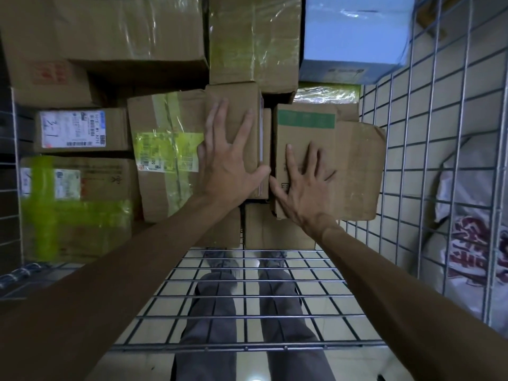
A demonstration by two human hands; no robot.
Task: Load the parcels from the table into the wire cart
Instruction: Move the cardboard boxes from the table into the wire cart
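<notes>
The wire cart (247, 346) is bare grey metal rod with a dull sheen. The green-banded parcel (305, 133) is matt brown cardboard, creased and scuffed. The yellow-taped parcel (165, 141) carries glossy, wrinkled plastic tape over cardboard. The labelled parcel (71, 129) bears a white paper label. The blue box (354, 31) is smooth and semi-gloss. The white bag (467, 215) is crinkled plastic. The floor (312, 273) tiles are glossy.

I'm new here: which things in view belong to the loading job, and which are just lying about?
Belong to the job: wire cart; small brown box under the left hand; green-banded box under the right hand; yellow-taped parcel; blue box.
Just lying about: white bag with red print, beyond the cart's wire side.
</notes>
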